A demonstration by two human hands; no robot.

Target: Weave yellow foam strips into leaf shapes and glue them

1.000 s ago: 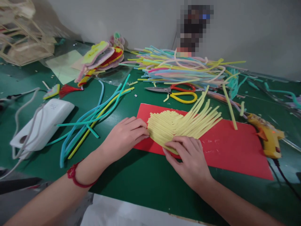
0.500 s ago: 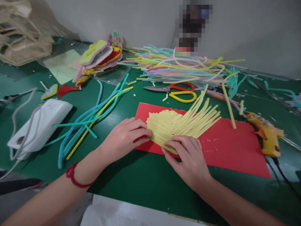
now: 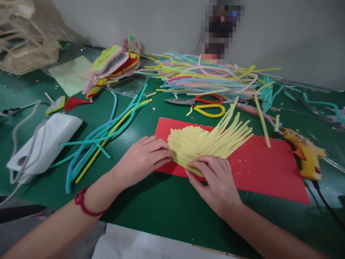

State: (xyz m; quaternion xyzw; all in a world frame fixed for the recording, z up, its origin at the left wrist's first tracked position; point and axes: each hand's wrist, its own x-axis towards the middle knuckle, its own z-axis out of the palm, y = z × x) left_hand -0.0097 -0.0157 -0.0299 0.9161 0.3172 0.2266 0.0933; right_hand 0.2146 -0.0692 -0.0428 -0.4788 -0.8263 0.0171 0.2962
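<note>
though partly hidden (by fingers (image 3: 210, 164)), yellow strips (image 3: 185, 144)

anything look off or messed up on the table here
Faint whitish marks show on the red sheet right of the yellow piece, odd on an otherwise plain surface; what they are, I can't tell. The piece's strands also spread loosely with uneven ends at upper right, unlike its closely packed left side.

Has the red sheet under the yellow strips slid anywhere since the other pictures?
No. The red sheet lies in the same place beside the scissors; only the whole view has shifted slightly.
</note>
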